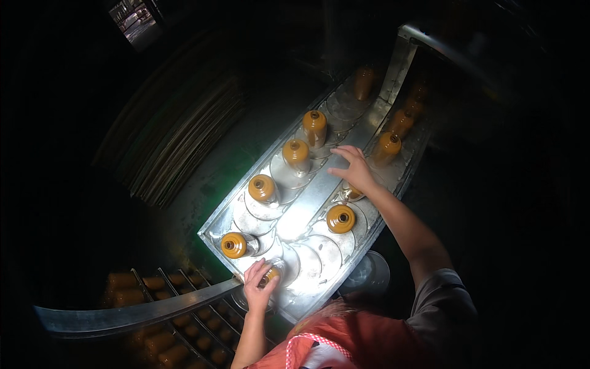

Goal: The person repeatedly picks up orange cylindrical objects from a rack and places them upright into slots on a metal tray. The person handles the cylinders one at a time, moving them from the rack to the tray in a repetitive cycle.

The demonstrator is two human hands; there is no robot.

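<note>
My left hand (255, 286) curls round a glossy orange-brown, bottle-shaped piece (269, 278) at the near left corner of a long metal table (319, 190). My right hand (353, 167), thumb and fingers apart and holding nothing, hangs above the table's middle strip. To its left stand similar orange-topped pieces (296, 154), each with a small hole at the top and a paler lower part. Another piece (352, 192) is partly hidden by my right wrist. Closer to me, on the right row, stands one more piece (341, 219).
Overlapping round plates (322, 249) line both sides of the table. A curved metal strip (141, 310) runs off its left corner, above a dark rack (166, 332) of orange pieces. A tall metal bracket (396, 71) rises at the far end. Stacked thin sheets (178, 141) stand left.
</note>
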